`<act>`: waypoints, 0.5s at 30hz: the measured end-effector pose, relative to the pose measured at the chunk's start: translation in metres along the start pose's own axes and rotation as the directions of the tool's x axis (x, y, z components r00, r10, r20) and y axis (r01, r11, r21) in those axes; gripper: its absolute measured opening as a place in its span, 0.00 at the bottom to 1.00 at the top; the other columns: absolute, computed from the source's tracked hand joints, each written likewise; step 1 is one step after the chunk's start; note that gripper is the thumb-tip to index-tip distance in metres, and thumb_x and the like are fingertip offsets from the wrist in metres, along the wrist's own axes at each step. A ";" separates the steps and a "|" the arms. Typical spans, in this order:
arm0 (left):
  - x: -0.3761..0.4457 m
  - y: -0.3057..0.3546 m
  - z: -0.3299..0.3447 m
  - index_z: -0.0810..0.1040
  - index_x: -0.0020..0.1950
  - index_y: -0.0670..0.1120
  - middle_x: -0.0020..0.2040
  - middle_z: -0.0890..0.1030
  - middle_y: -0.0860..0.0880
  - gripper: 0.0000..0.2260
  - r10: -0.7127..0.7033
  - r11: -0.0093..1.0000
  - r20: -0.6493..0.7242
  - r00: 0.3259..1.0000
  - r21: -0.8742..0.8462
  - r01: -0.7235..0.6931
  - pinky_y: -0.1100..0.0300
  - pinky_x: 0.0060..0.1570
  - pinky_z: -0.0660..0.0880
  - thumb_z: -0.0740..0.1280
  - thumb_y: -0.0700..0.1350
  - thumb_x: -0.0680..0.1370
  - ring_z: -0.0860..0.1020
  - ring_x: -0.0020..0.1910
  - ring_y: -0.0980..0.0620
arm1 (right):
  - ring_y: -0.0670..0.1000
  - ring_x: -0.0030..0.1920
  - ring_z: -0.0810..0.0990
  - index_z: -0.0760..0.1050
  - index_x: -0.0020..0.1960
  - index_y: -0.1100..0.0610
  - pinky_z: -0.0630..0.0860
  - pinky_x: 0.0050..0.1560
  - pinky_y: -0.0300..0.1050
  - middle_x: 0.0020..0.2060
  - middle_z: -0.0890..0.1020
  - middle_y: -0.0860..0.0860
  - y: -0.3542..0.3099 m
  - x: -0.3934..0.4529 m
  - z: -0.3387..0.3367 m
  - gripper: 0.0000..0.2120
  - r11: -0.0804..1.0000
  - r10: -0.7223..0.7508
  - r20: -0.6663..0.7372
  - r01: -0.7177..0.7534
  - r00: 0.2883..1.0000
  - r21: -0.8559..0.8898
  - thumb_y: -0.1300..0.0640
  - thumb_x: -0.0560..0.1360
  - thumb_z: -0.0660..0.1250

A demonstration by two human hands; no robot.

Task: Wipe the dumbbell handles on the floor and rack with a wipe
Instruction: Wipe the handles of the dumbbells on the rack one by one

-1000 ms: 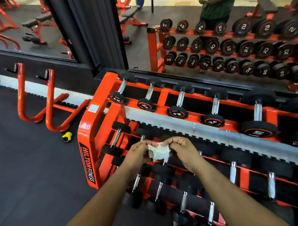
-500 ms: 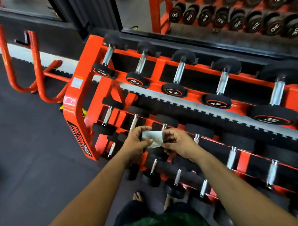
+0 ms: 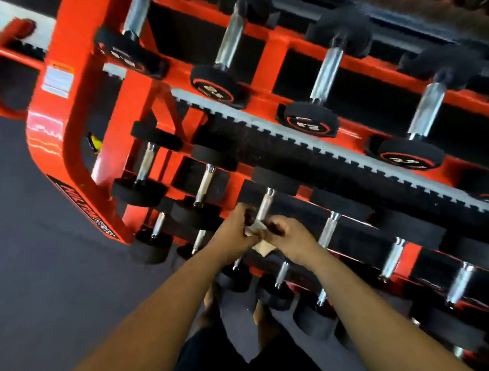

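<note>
Both hands are pinching the wipe (image 3: 258,235) w/ curled fingers: left hand (image 3: 234,236), right hand (image 3: 289,242). Dumbbell handle (image 3: 264,207) on rack (image 3: 59,131) mid tier, nr left end, is lying just beyond fingertips, axis running away & slightly right; both hands abt equally near.

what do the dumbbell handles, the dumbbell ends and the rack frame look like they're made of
Dumbbell handles: bare metal, probably chromed steel; silver with bright reflections.
Dumbbell ends: likely rubber or urethane coating; matte black, no shine, with red ring markings on the faces.
Rack frame: probably painted or powder-coated steel; glossy orange-red with glare patches on the curved corner.
</note>
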State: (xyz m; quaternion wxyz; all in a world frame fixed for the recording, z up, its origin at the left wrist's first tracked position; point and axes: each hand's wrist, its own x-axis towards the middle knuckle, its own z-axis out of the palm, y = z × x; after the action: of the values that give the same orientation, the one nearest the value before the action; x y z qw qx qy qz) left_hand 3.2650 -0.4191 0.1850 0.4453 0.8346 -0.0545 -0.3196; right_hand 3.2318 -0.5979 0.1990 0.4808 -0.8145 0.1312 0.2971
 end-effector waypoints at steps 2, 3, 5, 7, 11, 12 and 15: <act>0.011 -0.015 0.007 0.70 0.58 0.48 0.50 0.76 0.52 0.23 -0.041 0.999 -0.022 0.999 0.000 0.041 0.62 0.45 0.74 0.78 0.43 0.70 0.78 0.46 0.51 | 0.34 0.39 0.77 0.78 0.46 0.47 0.70 0.41 0.30 0.39 0.81 0.42 0.013 0.009 0.008 0.07 0.999 0.031 -0.007 -0.030 1.000 0.021 0.59 0.77 0.71; 0.017 -0.026 0.012 0.70 0.56 0.49 0.51 0.76 0.52 0.23 -0.071 0.997 -0.035 0.997 -0.025 0.070 0.61 0.47 0.76 0.79 0.44 0.70 0.79 0.47 0.50 | 0.35 0.40 0.78 0.78 0.49 0.50 0.72 0.42 0.31 0.41 0.82 0.43 0.022 0.016 0.012 0.05 0.997 0.066 -0.006 -0.066 0.998 0.050 0.60 0.78 0.70; 0.023 -0.041 0.024 0.71 0.58 0.48 0.56 0.75 0.49 0.22 -0.084 0.996 -0.103 0.991 -0.043 0.080 0.54 0.56 0.76 0.79 0.45 0.70 0.78 0.54 0.47 | 0.42 0.46 0.81 0.76 0.53 0.49 0.77 0.49 0.41 0.45 0.82 0.45 0.034 0.027 0.017 0.05 0.983 0.150 -0.043 -0.144 0.988 0.110 0.58 0.79 0.68; 0.022 -0.049 0.036 0.73 0.65 0.45 0.64 0.73 0.46 0.25 -0.075 0.995 -0.198 0.977 0.053 0.087 0.51 0.65 0.71 0.77 0.50 0.73 0.73 0.64 0.45 | 0.52 0.48 0.82 0.75 0.53 0.48 0.78 0.50 0.52 0.47 0.82 0.49 0.046 0.038 0.021 0.07 0.957 0.246 -0.177 -0.209 0.953 0.201 0.59 0.79 0.65; 0.019 -0.063 0.069 0.62 0.78 0.46 0.79 0.59 0.45 0.37 -0.113 0.982 -0.226 0.967 0.124 0.144 0.51 0.77 0.56 0.70 0.61 0.76 0.56 0.80 0.45 | 0.53 0.49 0.82 0.78 0.56 0.48 0.79 0.50 0.50 0.48 0.84 0.48 0.065 0.062 0.029 0.14 0.876 0.404 -0.394 -0.225 0.825 0.427 0.63 0.77 0.64; 0.018 -0.065 0.077 0.57 0.81 0.46 0.82 0.53 0.45 0.41 -0.142 0.976 -0.205 0.969 0.132 0.171 0.52 0.79 0.50 0.65 0.66 0.75 0.49 0.82 0.46 | 0.54 0.49 0.83 0.81 0.53 0.47 0.80 0.50 0.51 0.46 0.85 0.48 0.070 0.070 0.030 0.13 0.850 0.437 -0.420 -0.212 0.795 0.483 0.63 0.76 0.64; 0.021 -0.075 0.099 0.45 0.83 0.45 0.83 0.40 0.44 0.49 -0.184 0.959 -0.200 0.962 0.177 0.221 0.54 0.79 0.36 0.57 0.73 0.72 0.37 0.82 0.47 | 0.56 0.47 0.85 0.84 0.45 0.45 0.82 0.50 0.55 0.42 0.87 0.48 0.095 0.097 0.037 0.12 0.764 0.528 -0.421 -0.196 0.738 0.614 0.60 0.73 0.66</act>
State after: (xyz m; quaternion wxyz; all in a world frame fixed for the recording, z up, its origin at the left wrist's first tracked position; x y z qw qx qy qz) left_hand 3.2092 -0.4523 0.0773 0.3281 0.9015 0.0409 -0.2794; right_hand 3.2479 -0.6075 0.0591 0.5535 -0.6544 0.5086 0.0819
